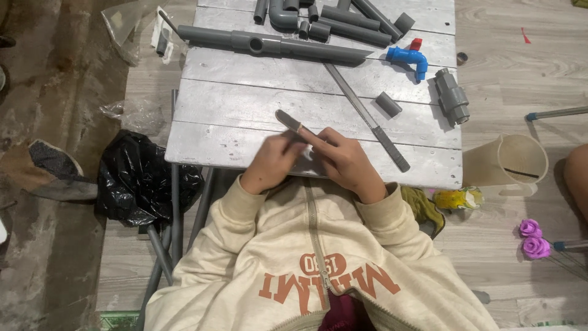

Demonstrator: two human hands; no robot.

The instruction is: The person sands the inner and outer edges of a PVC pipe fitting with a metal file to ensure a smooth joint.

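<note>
Flat file (289, 122), tip up-left

Blue elbow fitting (409, 59), grey valve (452, 96), beige jug (514, 160).

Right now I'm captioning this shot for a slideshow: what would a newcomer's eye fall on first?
First, the two hands at the table's near edge: the left hand and right hand together hold a grey file angled up-left. Next, the bright blue tap at the far right, standing out from the grey pipes along the far edge. A long file lies diagonally between.
</note>
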